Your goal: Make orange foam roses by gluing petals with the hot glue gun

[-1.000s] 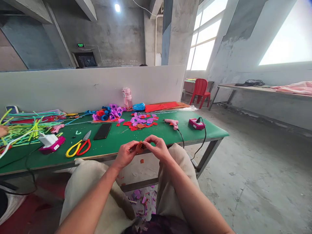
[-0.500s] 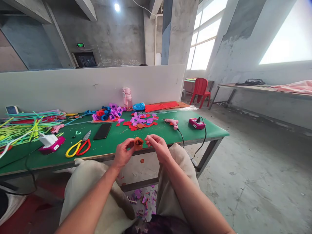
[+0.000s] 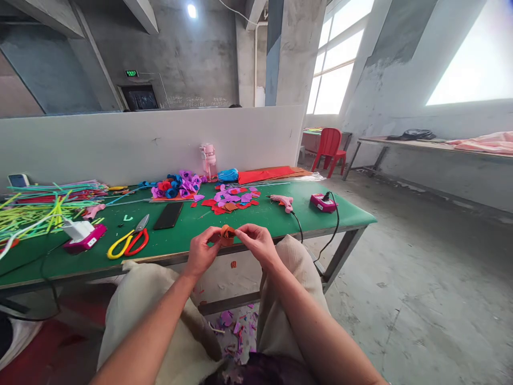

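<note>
Between my two hands is a small orange-brown paper flower (image 3: 227,240), held just over the table's front edge. My left hand (image 3: 202,249) pinches it from the left side. The fingertips of my right hand (image 3: 257,243) are pressed together on its right rim, closed on the petal edge. Beyond the hands lies a pile of loose purple, red and brown petal pieces (image 3: 236,199). A pink glue gun (image 3: 282,202) rests to the right of that pile, its cord running off the front edge.
Scissors (image 3: 129,243) and a black phone (image 3: 168,215) lie left on the green table (image 3: 304,224). Finished flowers (image 3: 182,184) and a pink bottle (image 3: 208,160) stand behind. Coloured sticks (image 3: 44,208) fill the far left. Magenta power boxes (image 3: 324,203) sit at right and left.
My right hand has moved left and now touches the flower; half a second ago its fingers were apart from it. The left hand stays in place, still pinching the flower.
</note>
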A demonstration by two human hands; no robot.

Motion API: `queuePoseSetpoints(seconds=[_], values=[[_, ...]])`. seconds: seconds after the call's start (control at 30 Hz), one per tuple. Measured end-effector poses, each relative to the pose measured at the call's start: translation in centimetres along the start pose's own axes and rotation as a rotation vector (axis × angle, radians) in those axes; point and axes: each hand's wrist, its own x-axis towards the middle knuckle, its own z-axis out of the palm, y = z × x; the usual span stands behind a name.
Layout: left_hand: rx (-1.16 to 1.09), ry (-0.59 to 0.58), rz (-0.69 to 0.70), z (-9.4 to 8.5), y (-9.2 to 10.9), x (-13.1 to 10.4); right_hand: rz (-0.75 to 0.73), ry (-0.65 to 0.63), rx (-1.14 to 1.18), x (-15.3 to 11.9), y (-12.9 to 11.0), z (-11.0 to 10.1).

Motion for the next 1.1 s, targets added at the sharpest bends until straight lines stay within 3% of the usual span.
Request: queuePoseSetpoints(seconds=[0.3, 0.5, 0.73, 1.1], values=[[0.103, 0.03, 0.045, 0.1, -0.14, -0.2, -0.03, 0.01, -0.12, 0.09, 0.32, -0.04], [0.097, 0.013, 0.051, 0.12, -0.19, -0.24, 0.057, -0.033, -0.005, 0.14, 0.23, -0.08], [-0.044, -0.076, -0.001, -0.01, -0.3, -0.11, 0.0, -0.138, 0.055, 0.04, -0.11, -0.38], [-0.015, -0.007, 0.008, 0.17, -0.08, -0.05, 0.08, -0.099, 0.142, 0.08, -0.16, -0.05]])
